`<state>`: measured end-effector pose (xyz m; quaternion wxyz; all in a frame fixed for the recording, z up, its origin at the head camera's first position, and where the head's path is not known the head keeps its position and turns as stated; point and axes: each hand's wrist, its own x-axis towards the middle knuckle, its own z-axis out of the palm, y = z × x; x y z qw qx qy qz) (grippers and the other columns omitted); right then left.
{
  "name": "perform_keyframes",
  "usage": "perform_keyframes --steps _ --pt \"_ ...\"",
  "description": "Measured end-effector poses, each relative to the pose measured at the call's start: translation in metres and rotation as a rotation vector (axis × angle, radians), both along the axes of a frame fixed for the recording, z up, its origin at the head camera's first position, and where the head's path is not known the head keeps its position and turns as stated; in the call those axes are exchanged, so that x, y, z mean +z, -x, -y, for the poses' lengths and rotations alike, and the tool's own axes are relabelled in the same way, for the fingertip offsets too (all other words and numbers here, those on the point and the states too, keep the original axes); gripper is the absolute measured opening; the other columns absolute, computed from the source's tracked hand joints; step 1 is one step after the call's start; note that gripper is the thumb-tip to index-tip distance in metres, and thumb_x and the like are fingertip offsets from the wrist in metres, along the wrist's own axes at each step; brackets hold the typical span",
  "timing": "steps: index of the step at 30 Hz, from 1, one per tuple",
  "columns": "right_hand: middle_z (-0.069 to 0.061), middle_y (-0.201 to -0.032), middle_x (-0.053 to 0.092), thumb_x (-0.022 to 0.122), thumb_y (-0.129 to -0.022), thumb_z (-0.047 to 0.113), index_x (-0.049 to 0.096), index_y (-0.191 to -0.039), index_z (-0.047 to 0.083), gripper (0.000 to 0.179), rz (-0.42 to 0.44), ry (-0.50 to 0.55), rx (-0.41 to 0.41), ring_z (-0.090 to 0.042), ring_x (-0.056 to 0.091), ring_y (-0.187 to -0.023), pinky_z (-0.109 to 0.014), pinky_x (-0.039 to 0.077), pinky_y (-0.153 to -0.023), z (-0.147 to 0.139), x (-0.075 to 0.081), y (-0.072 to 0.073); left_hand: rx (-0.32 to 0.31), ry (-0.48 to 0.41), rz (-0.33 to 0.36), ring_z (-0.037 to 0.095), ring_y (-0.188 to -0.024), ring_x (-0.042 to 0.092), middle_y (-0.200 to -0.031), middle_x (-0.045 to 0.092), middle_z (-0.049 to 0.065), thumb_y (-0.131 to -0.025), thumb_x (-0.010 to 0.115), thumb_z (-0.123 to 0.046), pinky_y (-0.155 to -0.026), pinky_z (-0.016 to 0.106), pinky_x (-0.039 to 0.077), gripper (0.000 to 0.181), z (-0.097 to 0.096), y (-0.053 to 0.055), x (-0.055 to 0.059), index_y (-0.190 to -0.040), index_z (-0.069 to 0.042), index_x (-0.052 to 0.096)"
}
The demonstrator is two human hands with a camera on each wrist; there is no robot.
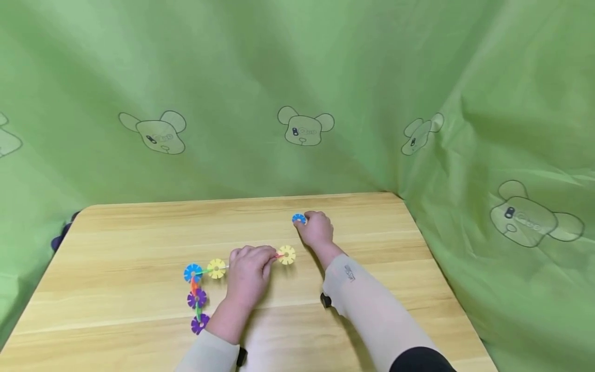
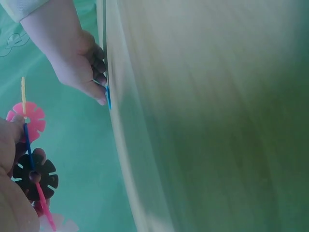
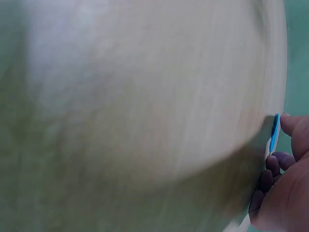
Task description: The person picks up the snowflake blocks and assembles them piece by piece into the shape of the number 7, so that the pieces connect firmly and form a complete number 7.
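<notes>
A chain of interlocking snowflake discs lies on the table. It runs from a purple disc up through a second purple disc to a blue disc, then right past a yellow disc. My left hand grips the chain's right part and covers some of it; a yellow disc ends it there. In the left wrist view a pink disc and a dark disc show beside the left fingers. Farther back, my right hand pinches a loose blue disc between thumb and fingers.
The wooden table has its far edge against a green curtain printed with bear heads. More curtain hangs along the right side. Something dark purple shows past the table's left edge.
</notes>
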<state>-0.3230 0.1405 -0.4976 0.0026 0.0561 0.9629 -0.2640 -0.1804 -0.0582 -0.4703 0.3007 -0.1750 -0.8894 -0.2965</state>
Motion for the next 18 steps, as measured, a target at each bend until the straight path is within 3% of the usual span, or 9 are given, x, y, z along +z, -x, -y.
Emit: perform_keyframes --steps 6,18 --pt "-0.020 -0.134 0.068 0.073 -0.100 0.042 0.070 -0.137 0.008 0.051 0.010 -0.009 -0.026 -0.044 0.060 -0.125 -0.058 0.044 -0.110 0.0009 -0.0009 0.0024 -0.006 -0.014 0.024 0.022 -0.089 0.071 -0.107 0.081 -0.001 -0.093 0.081 -0.017 -0.085 0.045 0.049 0.010 0.0021 -0.0011 -0.0005 -0.103 -0.017 0.081" --pt "-0.017 -0.128 0.068 0.079 -0.097 0.037 0.069 -0.135 0.007 0.049 0.025 0.033 -0.055 -0.040 0.063 -0.119 -0.055 0.047 -0.105 0.0032 0.0020 0.0062 -0.007 -0.016 0.000 0.023 -0.088 0.071 -0.107 0.081 0.000 -0.094 0.081 -0.017 -0.083 0.044 0.049 0.010 0.0035 -0.0026 0.0000 -0.103 -0.016 0.081"
